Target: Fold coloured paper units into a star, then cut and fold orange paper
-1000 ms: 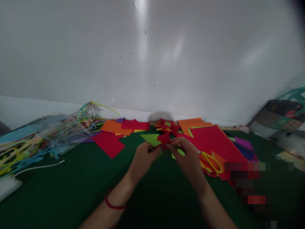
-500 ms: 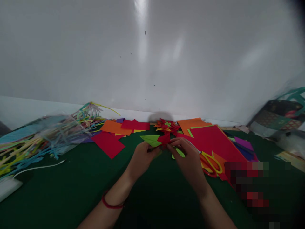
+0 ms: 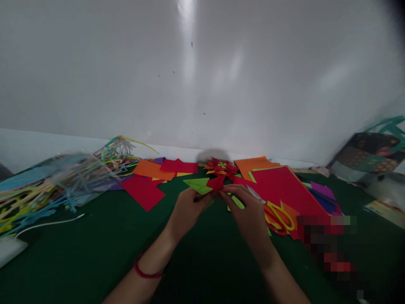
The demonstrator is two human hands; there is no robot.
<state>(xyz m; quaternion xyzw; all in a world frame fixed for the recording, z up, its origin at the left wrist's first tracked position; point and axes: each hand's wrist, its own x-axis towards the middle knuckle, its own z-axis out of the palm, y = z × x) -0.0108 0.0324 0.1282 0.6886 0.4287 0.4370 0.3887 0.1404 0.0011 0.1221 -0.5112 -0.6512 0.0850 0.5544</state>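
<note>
Between both hands, above the green tabletop, is a folded paper piece with a red part point(image 3: 216, 184) and a light green, leaf-like part point(image 3: 198, 185). My left hand point(image 3: 187, 211) pinches it from the left, where green meets red; its fingertips are partly hidden behind the paper. The fingers of my right hand point(image 3: 247, 207) are closed on the red part's right edge. Just beyond them lies a layered red and orange paper flower point(image 3: 221, 166) with a green centre. Yellow-handled scissors point(image 3: 283, 216) rest right of my right hand, their blades pointing toward it.
Coloured pipe cleaners point(image 3: 53, 190) under clear plastic spread across the left. Loose red paper point(image 3: 144, 192) and orange paper point(image 3: 155, 169) lie nearer the middle. A large red sheet point(image 3: 281, 190) is on the right, and a white wall point(image 3: 126, 76) rises behind. A white cabled device point(image 3: 12, 249) sits front left.
My right hand and the held paper have shifted slightly left, and the right fingers now sit a bit lower on the red part. Both hands keep their grip.
</note>
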